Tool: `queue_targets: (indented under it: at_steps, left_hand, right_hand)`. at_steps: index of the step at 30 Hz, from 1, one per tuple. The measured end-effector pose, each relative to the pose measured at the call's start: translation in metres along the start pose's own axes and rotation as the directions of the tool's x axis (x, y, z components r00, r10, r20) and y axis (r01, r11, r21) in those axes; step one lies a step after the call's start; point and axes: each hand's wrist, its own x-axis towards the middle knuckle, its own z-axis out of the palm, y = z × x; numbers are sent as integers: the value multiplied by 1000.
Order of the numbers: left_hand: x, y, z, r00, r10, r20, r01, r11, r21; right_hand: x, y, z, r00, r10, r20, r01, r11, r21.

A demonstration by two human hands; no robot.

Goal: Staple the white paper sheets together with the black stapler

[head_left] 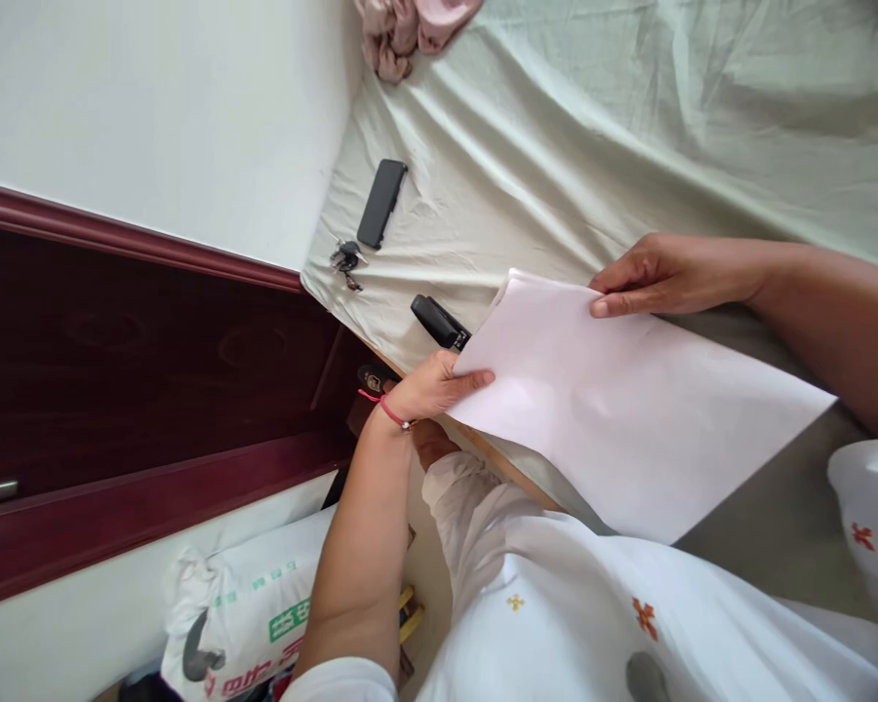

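White sheets of paper point(629, 400) are held up between my two hands, tilted over my lap and the edge of the bed. My left hand point(446, 383) grips the near left edge, its thumb on top and its fingers hidden underneath. Along the far edge, my right hand point(648, 278) pinches the paper between thumb and fingers. How many sheets there are I cannot tell. Just beyond my left hand a black stapler point(439, 322) lies on the pale green bedsheet point(483, 195), its end partly covered by the paper.
A dark phone-like slab point(381, 203) and a bunch of keys point(347, 258) lie near the bed's left edge. Pink cloth point(410, 29) is bunched at the back. A dark red door point(153, 341) stands left, with a printed white sack point(256, 595) on the floor below.
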Motion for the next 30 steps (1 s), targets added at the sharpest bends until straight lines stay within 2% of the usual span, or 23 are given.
queue_targets:
  at_steps: [3,9,13,16,20,25,30]
  left_hand:
    - [-1,-5,4,1000,11,-7,-11,1000,-9]
    - [-1,-14,12,1000,7,-13,-7,999,-32]
    - [2,-22,16,994,-24,-111,7,989,-146]
    - [4,-33,19,962,-35,-271,-44,958,-283]
    - [3,-48,24,885,-107,-453,-105,903,-418]
    - [-1,-53,29,844,-237,-481,-46,862,-505]
    - [-1,-50,33,822,-236,-518,-91,845,-528]
  right_hand:
    - [2,-3,1,997,8,70,-4,999,-53]
    - [3,-5,3,998,45,37,-42,995,-93]
    - [4,-3,3,997,77,-10,-77,990,-121]
    - [5,-3,3,994,94,-60,-102,982,-160]
    - [7,-4,1,983,161,-92,-178,957,-229]
    - [8,-4,1,967,230,-112,-252,932,-259]
    - [8,-6,0,962,242,-125,-268,927,-264]
